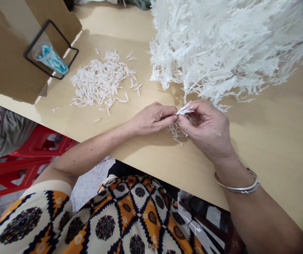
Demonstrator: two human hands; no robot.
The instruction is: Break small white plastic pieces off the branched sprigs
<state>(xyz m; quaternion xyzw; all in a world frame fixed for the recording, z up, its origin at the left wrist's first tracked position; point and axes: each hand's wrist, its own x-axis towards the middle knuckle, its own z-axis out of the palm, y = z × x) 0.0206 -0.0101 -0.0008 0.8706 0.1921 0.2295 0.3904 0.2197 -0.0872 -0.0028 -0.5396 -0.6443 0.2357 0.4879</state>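
My left hand (154, 118) and my right hand (206, 127) meet over the light wooden table (273, 134), fingers pinched together on a small bunch of thin white plastic pieces (184, 110). More of the same white bits hang below the fingers, just above the tabletop. A big heap of white plastic sprigs (228, 46) lies right behind my hands. To the left rests a smaller flat pile of loose white pieces (102, 81). A silver bangle (240, 187) sits on my right wrist.
A brown cardboard box (11, 53) stands at the far left of the table, with a black wire frame (51, 49) holding a blue-and-white patterned item. Red plastic stools (22, 158) stand on the floor to the left. The table's near edge runs diagonally before my patterned clothing.
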